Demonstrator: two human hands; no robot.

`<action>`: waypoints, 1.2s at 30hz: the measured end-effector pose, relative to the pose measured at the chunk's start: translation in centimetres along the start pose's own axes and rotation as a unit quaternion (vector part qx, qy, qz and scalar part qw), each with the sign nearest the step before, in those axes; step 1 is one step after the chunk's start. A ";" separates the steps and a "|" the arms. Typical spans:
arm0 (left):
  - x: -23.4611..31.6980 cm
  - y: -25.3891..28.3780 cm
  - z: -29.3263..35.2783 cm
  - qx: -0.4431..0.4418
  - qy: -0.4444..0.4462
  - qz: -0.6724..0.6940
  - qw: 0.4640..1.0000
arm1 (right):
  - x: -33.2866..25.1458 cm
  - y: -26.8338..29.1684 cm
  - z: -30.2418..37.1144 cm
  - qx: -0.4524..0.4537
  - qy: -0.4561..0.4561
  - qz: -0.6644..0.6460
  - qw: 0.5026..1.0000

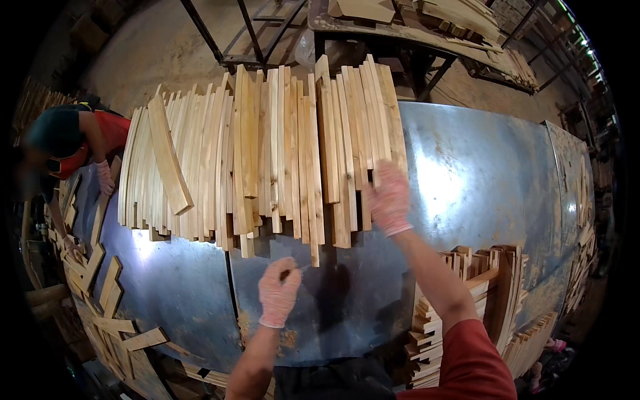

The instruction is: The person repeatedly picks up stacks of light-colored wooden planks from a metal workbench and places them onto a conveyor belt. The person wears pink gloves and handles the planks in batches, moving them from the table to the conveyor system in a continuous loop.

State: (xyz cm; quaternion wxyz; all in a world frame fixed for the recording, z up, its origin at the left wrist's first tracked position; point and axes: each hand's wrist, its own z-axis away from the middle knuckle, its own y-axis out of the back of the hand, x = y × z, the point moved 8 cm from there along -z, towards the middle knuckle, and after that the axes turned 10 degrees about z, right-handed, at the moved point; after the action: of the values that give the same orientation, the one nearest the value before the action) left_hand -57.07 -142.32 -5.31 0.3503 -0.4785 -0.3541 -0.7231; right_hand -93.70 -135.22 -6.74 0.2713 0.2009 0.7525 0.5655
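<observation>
A broad row of pale wooden strips [287, 153] lies side by side on the metal-topped table, their near ends uneven. My right hand [389, 200], in a pinkish-white glove, reaches over the near ends of the strips at the row's right side. Its fingers look stretched out and touch the wood, though they are slightly blurred. My left hand [280, 293], gloved alike, is curled closed above the bare metal just short of the row. A small dark spot and a thin pale sliver show at its fingers; what it holds cannot be made out.
One thicker strip [170, 157] lies slantwise on the row's left part. More wood is stacked near my right arm [497, 287]. Short pieces [113, 293] lie scattered at left, near another person's gloved hand [105, 178]. A workbench [373, 28] stands beyond the table [480, 167].
</observation>
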 end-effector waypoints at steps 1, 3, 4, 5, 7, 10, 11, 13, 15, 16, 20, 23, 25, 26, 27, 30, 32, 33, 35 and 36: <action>-0.5 -1.8 0.6 -0.033 0.010 0.009 0.999 | -3.5 0.4 0.9 -0.020 0.077 0.017 0.997; -1.2 -4.9 2.2 -0.098 0.028 -0.005 0.995 | -8.1 -0.1 2.4 -0.002 0.142 0.033 0.989; -1.5 -5.9 3.3 -0.126 0.040 -0.012 0.991 | -9.6 -0.6 2.1 -0.057 0.137 0.056 0.987; -1.2 -6.6 4.3 -0.149 0.025 -0.043 0.988 | -10.9 -0.5 1.5 -0.109 0.130 0.079 0.982; -1.4 -7.5 6.4 -0.211 0.055 -0.067 0.974 | -12.1 -2.1 1.4 -0.174 0.119 0.169 0.963; -2.0 -6.4 9.2 -0.225 0.114 -0.087 0.964 | -12.2 -6.5 2.3 -0.126 0.153 0.213 0.957; -3.4 -6.0 10.0 -0.227 0.127 -0.067 0.963 | -11.4 -8.7 2.4 -0.103 0.147 0.231 0.956; -5.0 -3.9 11.5 -0.195 0.155 -0.039 0.968 | -13.4 -6.0 0.9 -0.123 0.153 0.164 0.967; -6.2 -2.6 12.9 -0.184 0.174 -0.016 0.967 | -12.1 -4.6 0.3 -0.007 0.150 0.123 0.981; -6.9 -1.7 13.3 -0.173 0.179 -0.008 0.968 | -11.7 -4.7 -0.2 -0.074 0.126 0.142 0.979; -8.3 1.3 14.7 -0.122 0.209 0.024 0.970 | -12.6 -1.7 -0.4 -0.141 0.145 0.158 0.966; -9.8 2.5 15.1 -0.104 0.193 0.014 0.976 | -12.4 -4.5 -1.9 -0.153 0.145 0.168 0.963; -10.7 2.7 15.9 -0.090 0.204 0.034 0.974 | -12.6 -6.4 -3.2 -0.225 0.110 0.181 0.951; -11.1 2.7 16.3 -0.083 0.210 0.044 0.973 | -12.8 -6.4 -3.5 -0.225 0.079 0.158 0.958; -11.3 2.6 16.5 -0.081 0.201 0.047 0.975 | -12.8 -6.4 -3.7 -0.225 0.046 0.134 0.964; -11.5 2.4 17.1 -0.067 0.178 0.077 0.979 | -13.1 -5.1 -3.7 -0.245 -0.062 0.075 0.965; -11.3 1.8 17.4 -0.066 0.168 0.121 0.976 | -12.9 -4.9 -3.5 -0.281 -0.094 0.051 0.954; -11.3 1.4 17.4 -0.079 0.168 0.097 0.978 | -12.8 -5.1 -3.5 -0.306 -0.086 0.043 0.947; -10.8 0.8 17.2 -0.100 0.169 0.047 0.980 | -12.0 -4.5 -3.5 -0.330 -0.100 -0.010 0.939; -10.2 0.5 17.1 -0.099 0.173 0.053 0.979 | -11.1 -4.1 -3.6 -0.232 -0.108 -0.041 0.966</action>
State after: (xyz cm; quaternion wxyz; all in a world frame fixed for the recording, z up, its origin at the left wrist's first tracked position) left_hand -46.04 -126.37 -9.87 0.3945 -0.3969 -0.1890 -0.8069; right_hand -87.44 -145.81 -7.85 0.4129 0.1615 0.5748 0.6878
